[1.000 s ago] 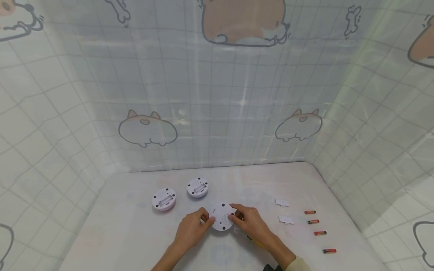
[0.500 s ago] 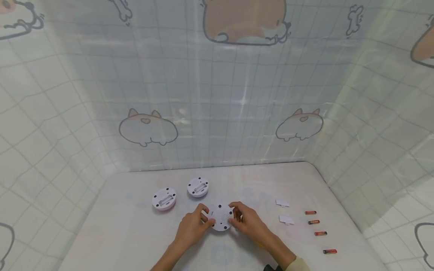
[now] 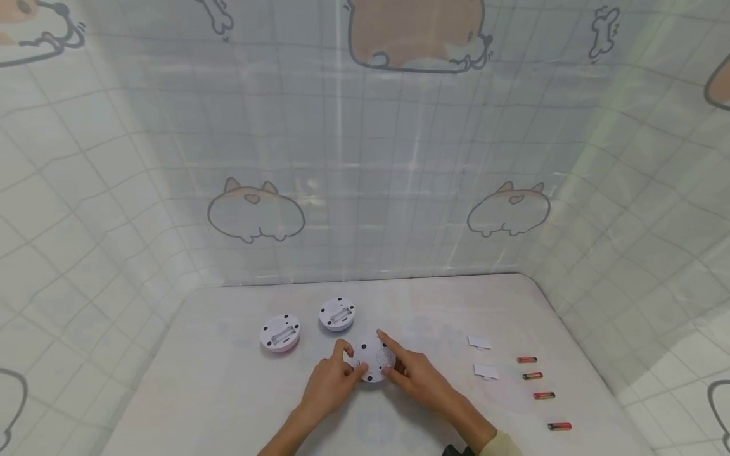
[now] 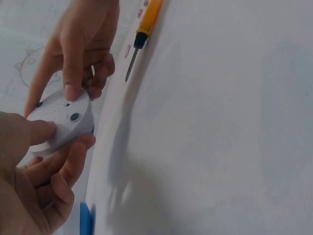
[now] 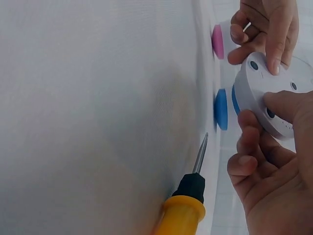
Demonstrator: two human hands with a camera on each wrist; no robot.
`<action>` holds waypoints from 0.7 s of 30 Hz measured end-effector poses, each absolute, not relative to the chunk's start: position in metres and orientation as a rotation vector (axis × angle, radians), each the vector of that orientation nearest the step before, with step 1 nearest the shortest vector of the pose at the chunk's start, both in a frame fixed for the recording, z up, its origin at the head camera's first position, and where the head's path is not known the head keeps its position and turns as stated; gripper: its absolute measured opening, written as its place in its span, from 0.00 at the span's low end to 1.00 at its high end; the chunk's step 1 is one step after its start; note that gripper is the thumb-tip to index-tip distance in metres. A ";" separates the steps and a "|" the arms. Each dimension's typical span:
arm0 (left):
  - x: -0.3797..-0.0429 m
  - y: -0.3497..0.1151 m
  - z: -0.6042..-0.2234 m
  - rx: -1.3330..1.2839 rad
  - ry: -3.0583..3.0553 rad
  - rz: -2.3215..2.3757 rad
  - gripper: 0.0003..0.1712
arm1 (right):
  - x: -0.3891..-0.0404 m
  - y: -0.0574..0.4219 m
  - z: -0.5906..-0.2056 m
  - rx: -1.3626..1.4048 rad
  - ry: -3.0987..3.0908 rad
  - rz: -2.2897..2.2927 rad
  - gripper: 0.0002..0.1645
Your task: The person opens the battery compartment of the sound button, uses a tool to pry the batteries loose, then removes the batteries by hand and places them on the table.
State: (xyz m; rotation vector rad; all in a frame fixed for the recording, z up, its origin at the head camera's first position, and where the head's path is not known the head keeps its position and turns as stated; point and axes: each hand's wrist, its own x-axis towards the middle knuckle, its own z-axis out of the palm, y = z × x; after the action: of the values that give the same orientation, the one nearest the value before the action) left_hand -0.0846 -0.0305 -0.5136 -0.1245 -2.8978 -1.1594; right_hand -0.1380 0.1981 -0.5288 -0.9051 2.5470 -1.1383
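Observation:
Both hands hold a round white device (image 3: 373,358) above the table, its underside turned up. The underside has dark round feet and a patch of small holes, and a blue part shows beneath its rim in the right wrist view. My left hand (image 3: 329,380) pinches the left edge, thumb (image 4: 44,129) on top and fingers below. On the opposite side, my right hand (image 3: 422,380) grips the device with its thumb (image 5: 281,103) on the face. Its index finger reaches along the far edge. A yellow-handled screwdriver (image 4: 149,19) lies near my right hand, out of sight in the head view.
Two similar round devices, one at the left (image 3: 281,333) and one farther back (image 3: 337,314), lie upturned with bare battery bays. Two small white covers (image 3: 479,342) (image 3: 486,372) lie at the right. Several red batteries (image 3: 533,376) line the table's right side. Patterned curtains surround the table.
The device has turned counterclockwise between my hands, its patch of holes moving toward the upper right. My right index finger has stretched out along the far edge. The head view has shifted slightly.

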 end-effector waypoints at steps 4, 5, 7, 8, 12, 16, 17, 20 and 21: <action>-0.084 -0.033 -0.512 -0.126 -2.857 -1.100 0.17 | -0.137 0.199 -0.531 -0.947 2.580 -1.174 0.43; -0.084 -0.033 -0.512 -0.129 -2.850 -1.093 0.17 | -0.137 0.199 -0.532 -0.965 2.590 -1.185 0.43; -0.084 -0.035 -0.511 -0.130 -2.848 -1.082 0.18 | -0.136 0.199 -0.531 -0.992 2.613 -1.218 0.41; -0.084 -0.035 -0.510 -0.131 -2.850 -1.080 0.19 | -0.136 0.199 -0.531 -0.994 2.625 -1.233 0.39; -0.084 -0.035 -0.510 -0.142 -2.879 -1.080 0.24 | -0.136 0.199 -0.530 -0.962 2.651 -1.275 0.28; -0.085 -0.032 -0.512 -0.149 -2.913 -1.123 0.30 | -0.137 0.200 -0.528 -0.919 2.642 -1.258 0.27; -0.085 -0.031 -0.512 -0.146 -2.919 -1.133 0.31 | -0.137 0.200 -0.527 -0.915 2.636 -1.242 0.28; -0.085 -0.029 -0.514 -0.151 -2.921 -1.193 0.30 | -0.137 0.201 -0.527 -0.914 2.627 -1.178 0.32; -0.085 -0.028 -0.515 -0.154 -2.920 -1.208 0.29 | -0.137 0.202 -0.527 -0.912 2.622 -1.157 0.32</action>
State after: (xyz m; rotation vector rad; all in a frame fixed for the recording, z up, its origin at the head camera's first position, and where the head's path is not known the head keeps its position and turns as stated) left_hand -0.0850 -0.0281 -0.5148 -0.1537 -2.9199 -1.2084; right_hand -0.1370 0.2017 -0.5272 -0.9119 2.6218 -1.1573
